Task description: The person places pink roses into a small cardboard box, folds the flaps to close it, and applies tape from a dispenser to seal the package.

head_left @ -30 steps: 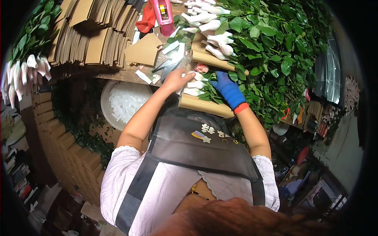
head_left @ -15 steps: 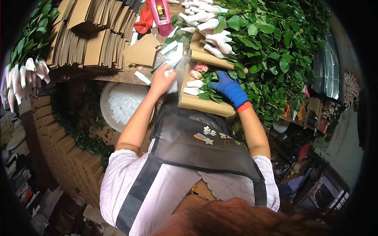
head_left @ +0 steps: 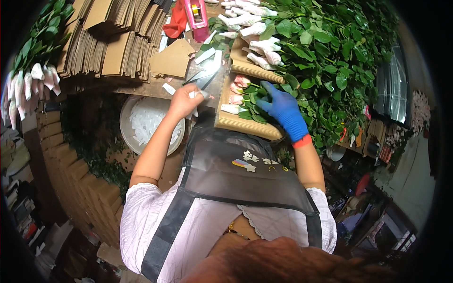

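Note:
On a corrugated cardboard sheet [head_left: 250, 127] lie pink roses [head_left: 235, 99] with bare heads and one rose head in a white foam net sleeve [head_left: 232, 109]. My left hand [head_left: 184, 101], bare, is closed left of the sheet, with crumpled white foam netting [head_left: 195, 112] showing at its fingers. My right hand [head_left: 284, 109], in a blue glove with a red cuff, hovers over the rose leaves and stems [head_left: 253, 109]. Its thumb and forefinger are apart; its other fingers are partly hidden.
A round tub [head_left: 123, 123] of white sleeves stands below the table edge at left. Cardboard stacks [head_left: 118, 54], a pink tape dispenser [head_left: 197, 21] and a red cloth [head_left: 176, 22] lie beyond. Leafy stems [head_left: 330, 70] with sleeved roses fill the right.
A second sleeved rose on the sheet now shows its bare pink head. My left hand has moved nearer and left with the netting. My right hand has shifted slightly right.

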Available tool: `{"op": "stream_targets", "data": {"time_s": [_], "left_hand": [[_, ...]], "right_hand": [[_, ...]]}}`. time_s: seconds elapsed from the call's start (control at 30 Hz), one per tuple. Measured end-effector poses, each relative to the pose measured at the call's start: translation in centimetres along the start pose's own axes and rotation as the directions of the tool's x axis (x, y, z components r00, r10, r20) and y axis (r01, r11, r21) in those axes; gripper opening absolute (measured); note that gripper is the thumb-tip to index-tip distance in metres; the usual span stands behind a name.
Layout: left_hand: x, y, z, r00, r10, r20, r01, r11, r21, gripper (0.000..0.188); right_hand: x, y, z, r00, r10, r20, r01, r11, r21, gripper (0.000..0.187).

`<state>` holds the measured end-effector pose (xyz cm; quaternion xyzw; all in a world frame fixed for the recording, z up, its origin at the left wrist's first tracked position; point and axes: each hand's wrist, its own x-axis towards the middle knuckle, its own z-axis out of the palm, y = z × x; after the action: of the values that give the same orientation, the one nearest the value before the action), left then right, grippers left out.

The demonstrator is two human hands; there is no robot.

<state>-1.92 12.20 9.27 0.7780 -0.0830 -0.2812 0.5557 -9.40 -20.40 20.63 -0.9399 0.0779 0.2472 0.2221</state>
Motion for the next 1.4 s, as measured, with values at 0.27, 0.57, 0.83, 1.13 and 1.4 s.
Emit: {"op": "stream_targets", "data": {"time_s": [0.27, 0.57, 0.83, 1.13, 1.4], "left_hand": [[1.5, 4.0, 4.8, 0.93, -0.053, 0.365, -0.075, 0.941, 0.329, 0.041], [-1.2, -0.2, 8.3, 0.999, 0.001, -0.032, -0.003, 0.998, -0.067, 0.029], [-8.5, -1.8, -5.2, 0.95, -0.273, -0.151, 0.268, 0.464, 0.844, 0.033], [0.8, 3.2, 5.9, 0.983, 0.163, 0.091, -0.181, 0.947, 0.266, 0.103], [3.8, 0.6, 7.3, 0.905, 0.19, 0.381, -0.318, 0.898, 0.306, 0.121]], "right_hand": [[1.1, -2.0, 3.7, 0.948, -0.214, 0.234, 0.283, 0.905, -0.318, 0.03], [2.6, -2.8, 5.0, 0.944, -0.15, 0.293, 0.274, 0.852, -0.447, 0.027], [2.5, -3.3, 5.3, 0.926, -0.17, 0.336, 0.327, 0.805, -0.495, 0.025], [3.3, -2.9, 5.9, 0.921, -0.132, 0.366, 0.327, 0.771, -0.547, 0.025], [1.7, -1.9, 3.9, 0.99, -0.084, 0.109, 0.119, 0.922, -0.369, 0.029]]}}
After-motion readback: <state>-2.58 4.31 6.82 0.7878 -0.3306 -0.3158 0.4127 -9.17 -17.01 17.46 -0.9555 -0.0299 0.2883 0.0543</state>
